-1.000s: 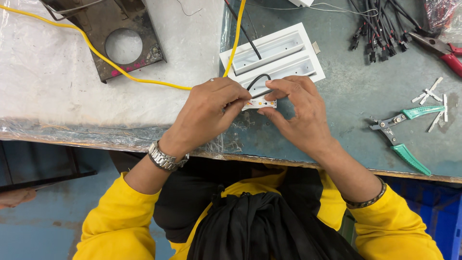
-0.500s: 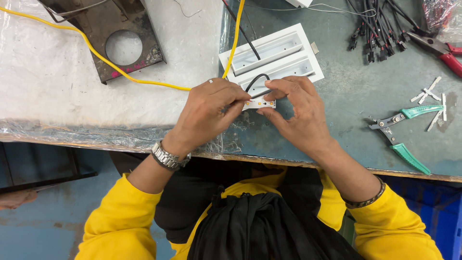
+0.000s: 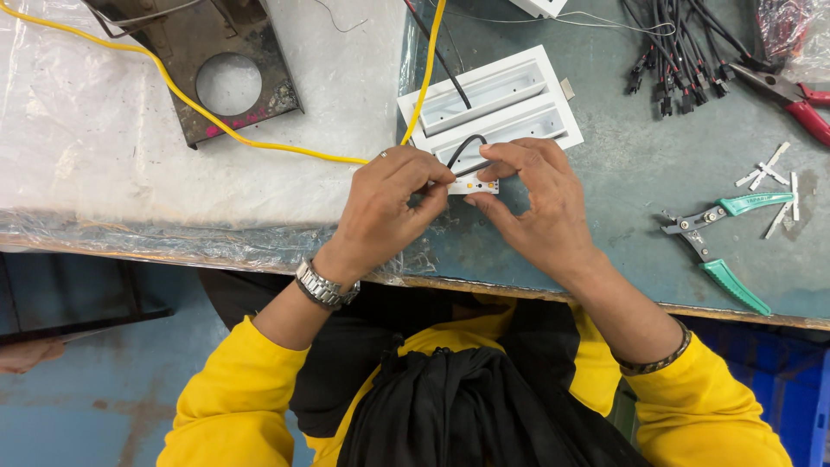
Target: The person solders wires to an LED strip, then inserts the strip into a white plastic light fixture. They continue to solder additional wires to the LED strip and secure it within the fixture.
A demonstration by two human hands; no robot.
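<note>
My left hand (image 3: 387,206) and my right hand (image 3: 534,201) pinch the two ends of a small white LED strip board (image 3: 474,186) just above the bench. A black wire (image 3: 465,149) loops from the board up into a white two-channel light housing (image 3: 494,111) lying right behind my fingers. My left wrist wears a metal watch (image 3: 322,284), my right wrist a bracelet (image 3: 659,356). The strip's left end is hidden under my left fingers.
A yellow cable (image 3: 226,130) crosses a plastic sheet and a dark metal plate with a round hole (image 3: 226,76). Green-handled cutters (image 3: 724,252), white clippings (image 3: 771,177), red-handled pliers (image 3: 794,97) and a bundle of black connector leads (image 3: 676,54) lie right. The bench edge (image 3: 536,290) runs below my hands.
Both hands stay on the strip board; the fingers have shifted only slightly and the board sits in nearly the same place.
</note>
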